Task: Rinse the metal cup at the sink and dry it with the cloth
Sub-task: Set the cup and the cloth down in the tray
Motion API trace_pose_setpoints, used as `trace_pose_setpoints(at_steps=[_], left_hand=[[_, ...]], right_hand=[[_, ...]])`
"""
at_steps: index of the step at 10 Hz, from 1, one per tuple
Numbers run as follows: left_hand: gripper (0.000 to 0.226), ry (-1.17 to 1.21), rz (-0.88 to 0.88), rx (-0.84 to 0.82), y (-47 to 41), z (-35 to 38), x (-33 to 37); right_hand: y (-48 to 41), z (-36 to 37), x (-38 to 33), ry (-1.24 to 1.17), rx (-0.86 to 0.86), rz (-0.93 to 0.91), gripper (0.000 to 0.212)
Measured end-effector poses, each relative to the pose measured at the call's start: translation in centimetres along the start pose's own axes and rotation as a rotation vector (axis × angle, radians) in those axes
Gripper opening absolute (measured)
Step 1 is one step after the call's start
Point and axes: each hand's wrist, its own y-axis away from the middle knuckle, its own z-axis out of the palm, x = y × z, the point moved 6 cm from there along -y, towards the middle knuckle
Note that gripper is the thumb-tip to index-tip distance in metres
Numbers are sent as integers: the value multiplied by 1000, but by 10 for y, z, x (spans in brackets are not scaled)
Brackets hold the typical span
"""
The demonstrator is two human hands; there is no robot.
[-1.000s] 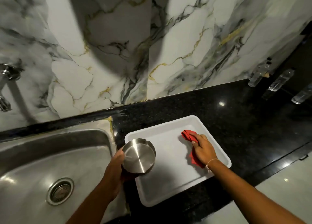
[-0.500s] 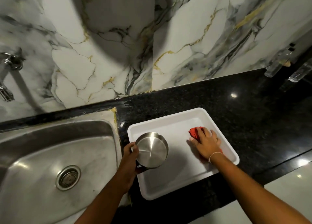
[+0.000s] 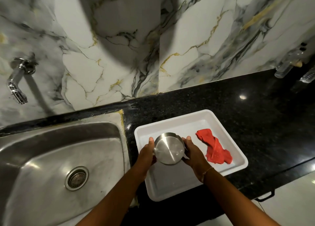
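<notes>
The metal cup (image 3: 168, 149) is held upside down, its shiny base facing me, over the left part of the white tray (image 3: 213, 120). My left hand (image 3: 146, 155) grips its left side and my right hand (image 3: 192, 152) grips its right side. The red cloth (image 3: 215, 149) lies crumpled in the tray's right half, apart from both hands. The steel sink (image 3: 51, 157) with its round drain (image 3: 76, 178) is to the left. The chrome tap (image 3: 17, 82) juts from the wall above the sink; no water runs.
The tray sits on a black granite counter (image 3: 247, 106) against a marble wall. Clear plastic bottles (image 3: 286, 64) stand at the far right back. The counter's front edge drops to a pale floor (image 3: 289, 200) at lower right.
My right hand let go of the red cloth and moved left onto the cup. The cup shifted right, further over the tray, held by both hands.
</notes>
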Motion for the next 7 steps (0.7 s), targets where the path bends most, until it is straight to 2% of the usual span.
trace_pose_setpoints(at_steps=[1, 3, 4, 5, 7], left_hand=[[67, -82, -48, 19, -5, 5, -4], [71, -28, -188, 16, -16, 21, -14], [83, -4, -249, 26, -22, 22, -25], [86, 48, -260, 33, -22, 21, -31], [85, 53, -289, 35, -24, 18, -34]], right_hand=[[-11, -7, 11, 49, 5, 18, 42], [-31, -16, 33, 222, 36, -12, 46], [-34, -17, 43, 378, 39, 16, 50], [-33, -16, 51, 620, -9, 33, 56], [-38, -17, 52, 768, -12, -4, 56]])
